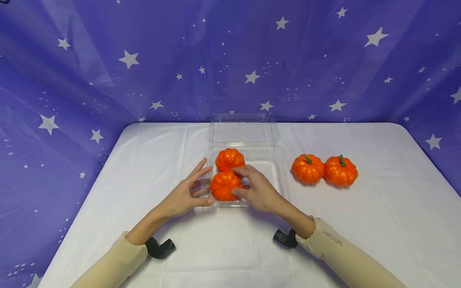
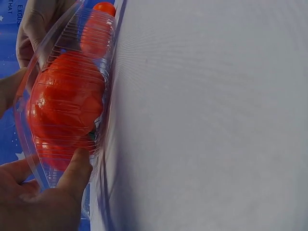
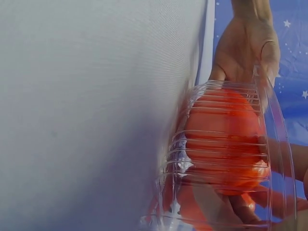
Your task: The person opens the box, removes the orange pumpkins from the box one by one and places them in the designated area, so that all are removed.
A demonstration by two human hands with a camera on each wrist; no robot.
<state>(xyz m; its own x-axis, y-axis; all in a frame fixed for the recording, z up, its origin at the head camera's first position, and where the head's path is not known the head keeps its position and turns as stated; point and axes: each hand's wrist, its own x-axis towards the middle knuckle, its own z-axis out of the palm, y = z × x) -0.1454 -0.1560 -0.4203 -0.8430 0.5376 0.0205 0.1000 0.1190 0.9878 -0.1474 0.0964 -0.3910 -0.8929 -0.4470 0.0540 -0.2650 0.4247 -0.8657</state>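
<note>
Two orange toy pumpkins sit one behind the other in the left half of a clear plastic clamshell box [image 1: 266,170]. My right hand [image 1: 261,190] reaches inside and holds the near pumpkin [image 1: 224,187] by its right side, with thumb and fingers round it. The far pumpkin [image 1: 229,159] touches it from behind. At the box's left wall my left hand [image 1: 181,196] rests with fingers spread and fairly straight. Through the ribbed wall in the left wrist view, the near pumpkin [image 2: 67,101] shows beside my left hand [image 2: 45,204].
To the right of the box stand two more orange pumpkins, a left one [image 1: 307,169] and a right one [image 1: 341,171], with green stems. The box's lid [image 1: 245,130] lies back toward the starry purple curtain [image 1: 201,52]. A white cloth [image 1: 216,248] covers the table.
</note>
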